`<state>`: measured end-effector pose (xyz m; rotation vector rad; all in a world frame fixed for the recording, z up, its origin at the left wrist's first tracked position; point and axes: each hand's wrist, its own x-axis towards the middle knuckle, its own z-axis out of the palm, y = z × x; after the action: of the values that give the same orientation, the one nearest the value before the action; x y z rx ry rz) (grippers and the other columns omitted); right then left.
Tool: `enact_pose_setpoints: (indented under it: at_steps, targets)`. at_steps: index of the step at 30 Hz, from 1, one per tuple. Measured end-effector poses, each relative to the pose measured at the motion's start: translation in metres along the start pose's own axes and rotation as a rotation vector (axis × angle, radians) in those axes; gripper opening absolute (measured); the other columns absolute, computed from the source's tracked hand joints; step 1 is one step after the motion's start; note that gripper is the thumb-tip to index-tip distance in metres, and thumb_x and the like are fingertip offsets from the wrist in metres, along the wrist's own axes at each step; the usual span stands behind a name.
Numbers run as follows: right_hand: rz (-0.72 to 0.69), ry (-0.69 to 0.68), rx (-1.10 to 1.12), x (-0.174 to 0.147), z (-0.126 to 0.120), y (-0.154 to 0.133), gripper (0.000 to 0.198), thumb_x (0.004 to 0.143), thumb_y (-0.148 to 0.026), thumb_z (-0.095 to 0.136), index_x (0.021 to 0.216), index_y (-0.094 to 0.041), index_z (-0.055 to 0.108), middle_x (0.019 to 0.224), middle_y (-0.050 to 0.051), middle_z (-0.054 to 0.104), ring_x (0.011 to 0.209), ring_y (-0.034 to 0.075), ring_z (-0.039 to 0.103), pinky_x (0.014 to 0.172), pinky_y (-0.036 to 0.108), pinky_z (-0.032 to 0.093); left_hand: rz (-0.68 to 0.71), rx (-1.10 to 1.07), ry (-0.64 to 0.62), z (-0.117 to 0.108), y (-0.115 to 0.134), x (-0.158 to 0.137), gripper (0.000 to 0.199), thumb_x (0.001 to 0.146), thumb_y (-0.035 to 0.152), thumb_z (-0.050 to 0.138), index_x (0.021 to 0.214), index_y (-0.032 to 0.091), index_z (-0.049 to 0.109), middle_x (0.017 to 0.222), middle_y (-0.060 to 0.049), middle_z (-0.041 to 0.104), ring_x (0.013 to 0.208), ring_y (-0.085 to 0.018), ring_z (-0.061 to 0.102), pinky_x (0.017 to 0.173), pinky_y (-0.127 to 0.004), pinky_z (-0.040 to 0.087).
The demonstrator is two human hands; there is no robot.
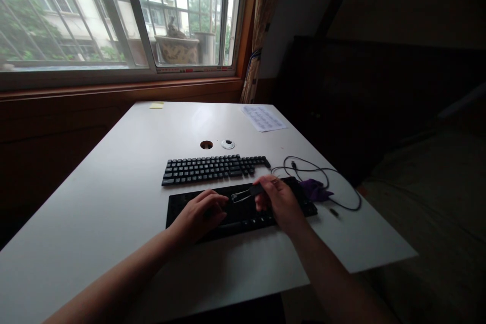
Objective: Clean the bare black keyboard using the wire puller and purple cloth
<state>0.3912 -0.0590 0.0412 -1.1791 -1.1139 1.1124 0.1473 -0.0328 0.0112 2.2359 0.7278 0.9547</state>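
My left hand (201,211) half-curls, its hold unclear, before rows of keys (203,168) seemingly already off, then comes the keyboard (239,214) with some apparently left along its near edge, and a wire puller (241,195) clasped in my right hand (276,197).

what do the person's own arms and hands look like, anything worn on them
The left forearm and right forearm show no sleeves in view, and both are slender. The left hand and right hand are ungloved, with no watch or bracelet visible at either wrist. A small, pale glint on the right hand may be a thin ring, but it's too small to be sure.
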Motion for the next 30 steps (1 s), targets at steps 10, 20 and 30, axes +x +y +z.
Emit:
enact_pose_setpoints:
  at_steps: [10,20,30]
  targets:
    - [0.024,-0.029,0.127,-0.003,0.032,0.002,0.031,0.091,-0.050,0.060,0.091,-0.020,0.063,0.061,-0.002,0.066,0.046,0.010,0.060,0.044,0.019,0.042,-0.079,0.018,0.161,-0.003,-0.005,-0.002,0.013,0.087,0.019,0.066,0.098,0.019,0.058,0.089,-0.002,0.064,0.075,-0.013,0.063,0.067,-0.024,0.051]
    - [0.097,0.013,0.200,-0.004,0.040,0.004,0.036,0.085,-0.054,0.066,0.089,-0.018,0.064,0.058,-0.001,0.066,0.045,0.010,0.059,0.043,0.018,0.042,-0.112,0.056,0.181,-0.007,-0.001,-0.001,0.006,0.086,0.020,0.065,0.086,0.018,0.059,0.079,-0.001,0.064,0.070,-0.013,0.060,0.064,-0.023,0.046]
    - [-0.010,0.035,0.258,-0.011,0.046,0.019,0.027,0.092,-0.048,0.059,0.090,-0.022,0.065,0.059,-0.003,0.063,0.048,0.010,0.056,0.047,0.019,0.044,-0.380,-0.566,0.152,-0.012,0.004,0.000,0.022,0.087,0.035,0.068,0.088,0.015,0.060,0.067,0.000,0.065,0.060,-0.013,0.063,0.056,-0.021,0.048]
